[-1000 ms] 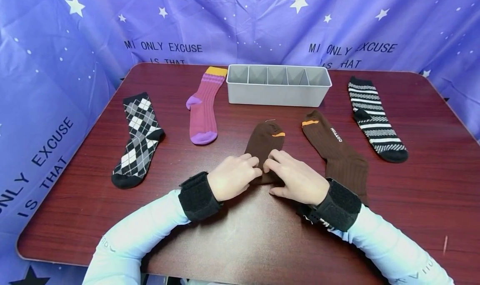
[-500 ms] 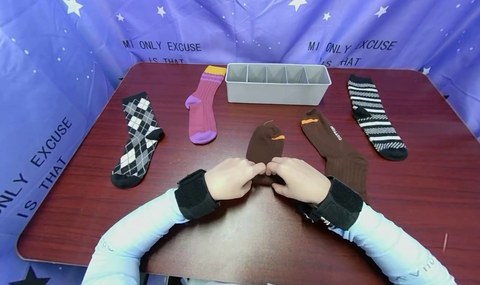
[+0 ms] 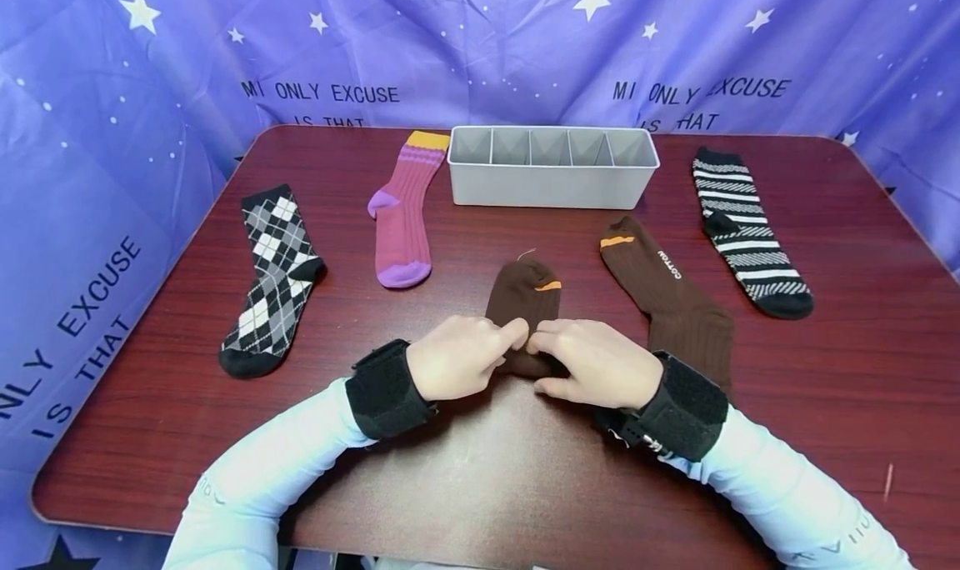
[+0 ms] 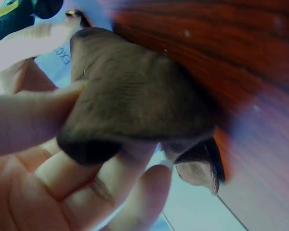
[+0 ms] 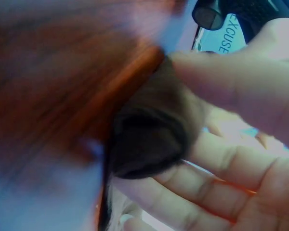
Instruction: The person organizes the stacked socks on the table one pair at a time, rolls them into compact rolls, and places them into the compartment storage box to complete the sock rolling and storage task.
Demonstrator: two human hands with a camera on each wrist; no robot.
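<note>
A brown sock (image 3: pixel 522 299) with an orange stripe lies at the front middle, its near end folded into a thick roll. My left hand (image 3: pixel 459 357) pinches the roll's left side; in the left wrist view, the thumb lies on the brown fabric (image 4: pixel 135 91) with fingers beneath. From the other side my right hand (image 3: pixel 596 362) grips the same sock, and the right wrist view shows the roll's dark open end (image 5: pixel 151 144) between thumb and fingers. Both hands partly hide the folded part. A second brown sock (image 3: pixel 667 291), marked COTTON, lies flat beside the right hand.
A grey bin (image 3: pixel 555 187) with several compartments stands at the back. To its left lies a pink sock (image 3: pixel 405 228) with purple heel and toe. An argyle sock (image 3: pixel 272 278) is farther left, a striped sock (image 3: pixel 750 232) at the right. All rest on the reddish-brown table (image 3: pixel 187 437).
The held sock's far end has drawn slightly toward me. Both hands have curled in on its near end and come closer together. The other socks and the bin stay put.
</note>
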